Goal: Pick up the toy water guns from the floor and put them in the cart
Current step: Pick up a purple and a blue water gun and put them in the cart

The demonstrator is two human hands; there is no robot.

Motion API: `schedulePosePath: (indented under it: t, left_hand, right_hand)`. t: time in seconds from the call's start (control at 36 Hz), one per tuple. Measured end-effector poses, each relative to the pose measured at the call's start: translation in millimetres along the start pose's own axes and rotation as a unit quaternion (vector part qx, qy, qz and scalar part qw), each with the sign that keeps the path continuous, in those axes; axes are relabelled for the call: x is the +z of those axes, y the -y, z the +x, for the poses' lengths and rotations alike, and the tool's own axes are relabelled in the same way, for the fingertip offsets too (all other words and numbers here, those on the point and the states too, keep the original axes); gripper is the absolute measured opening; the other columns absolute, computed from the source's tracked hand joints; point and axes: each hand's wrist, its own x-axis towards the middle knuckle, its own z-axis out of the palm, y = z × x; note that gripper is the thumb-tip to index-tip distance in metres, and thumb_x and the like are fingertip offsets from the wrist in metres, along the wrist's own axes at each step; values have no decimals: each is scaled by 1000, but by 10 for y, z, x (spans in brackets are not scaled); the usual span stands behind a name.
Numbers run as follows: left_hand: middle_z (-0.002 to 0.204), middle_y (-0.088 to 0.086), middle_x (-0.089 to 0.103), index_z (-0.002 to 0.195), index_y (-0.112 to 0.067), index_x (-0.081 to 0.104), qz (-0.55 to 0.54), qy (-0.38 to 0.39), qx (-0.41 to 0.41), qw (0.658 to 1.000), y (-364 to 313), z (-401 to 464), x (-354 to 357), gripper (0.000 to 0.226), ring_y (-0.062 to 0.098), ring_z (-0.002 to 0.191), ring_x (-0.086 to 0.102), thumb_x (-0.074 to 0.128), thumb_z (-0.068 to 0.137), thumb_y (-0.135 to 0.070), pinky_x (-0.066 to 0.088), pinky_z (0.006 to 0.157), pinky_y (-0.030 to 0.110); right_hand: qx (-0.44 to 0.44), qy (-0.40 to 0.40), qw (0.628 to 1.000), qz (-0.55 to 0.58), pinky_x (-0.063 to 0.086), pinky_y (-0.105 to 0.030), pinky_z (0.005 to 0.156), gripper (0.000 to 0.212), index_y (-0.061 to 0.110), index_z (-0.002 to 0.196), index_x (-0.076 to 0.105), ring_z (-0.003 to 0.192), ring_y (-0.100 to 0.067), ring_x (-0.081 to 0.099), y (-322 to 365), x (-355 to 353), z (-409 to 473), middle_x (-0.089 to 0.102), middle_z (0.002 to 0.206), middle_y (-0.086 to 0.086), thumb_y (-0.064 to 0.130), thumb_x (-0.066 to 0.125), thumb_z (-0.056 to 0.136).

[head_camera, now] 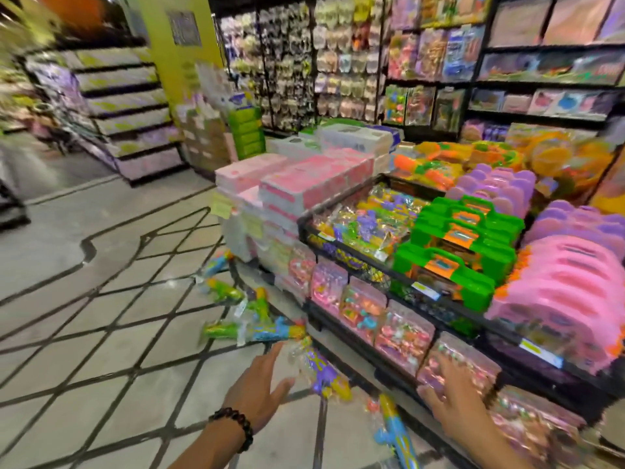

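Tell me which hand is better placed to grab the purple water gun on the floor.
Left. The left hand is open with its fingers right beside the purple water gun. The right hand is spread farther off, in front of the pink packs on the lower shelf.

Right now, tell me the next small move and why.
Probably close the left hand on the purple-and-yellow bagged toy water gun just ahead of its straight fingers. That gun lies nearest on the tiled floor, and neither the left nor the right hand holds anything.
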Motion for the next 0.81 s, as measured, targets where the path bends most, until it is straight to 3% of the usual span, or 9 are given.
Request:
schedulePosePath:
  t: [0.06,0.17,0.31,0.39,0.58,0.72,0.81]
  left_hand:
    - [151,-3,43,159,-47,6,-6,2,-8,1000,335,4,-138,80,18,131,52,45,93,-71,48,99,35]
    - [150,-4,41,159,-46,6,-32,15,-25,999,802,-30,-406,78,16,130,51,46,96,-66,46,101,37]
    - [153,-7,38,157,-51,4,-55,17,-28,998,1229,19,-653,76,14,133,48,47,96,-64,43,106,33]
    - [155,-9,37,152,-61,-1,-54,11,-25,998,1440,110,-705,75,15,135,46,44,92,-69,43,107,36]
    - [157,-14,36,156,-53,7,-52,-1,-42,998,1577,488,-823,76,9,135,47,51,95,-62,46,100,27]
    - [159,-12,33,157,-50,7,-35,10,-62,997,1502,836,-839,75,9,137,45,51,97,-61,41,105,24]
    - [160,-11,33,158,-48,7,-3,27,-66,997,1396,1115,-843,76,10,139,42,49,97,-62,40,107,26]
  right_hand:
    - [2,7,1000,0,36,-22,93,74,20,159,29,136,-23,48,215,216,-6,40,158,-4,29,68,97]
    - [12,8,1000,25,46,-20,85,79,35,159,29,99,-7,63,526,551,-5,49,152,0,35,72,93]
    - [28,23,999,6,44,-30,105,82,31,158,31,132,-21,55,804,812,138,48,155,-4,34,76,90]
    - [21,28,999,-3,45,-29,102,76,33,156,34,130,-22,57,887,918,283,46,154,-4,35,75,91]
    - [27,57,998,-7,44,-27,104,80,27,159,29,132,-19,52,946,1106,1037,45,156,-3,39,72,93]
    - [25,97,995,12,44,-27,87,79,30,161,24,100,-11,54,867,1221,1637,50,145,-1,39,68,96]
    - [2,101,995,4,47,-33,100,79,31,162,21,128,-18,52,790,1275,1953,38,160,0,41,66,97]
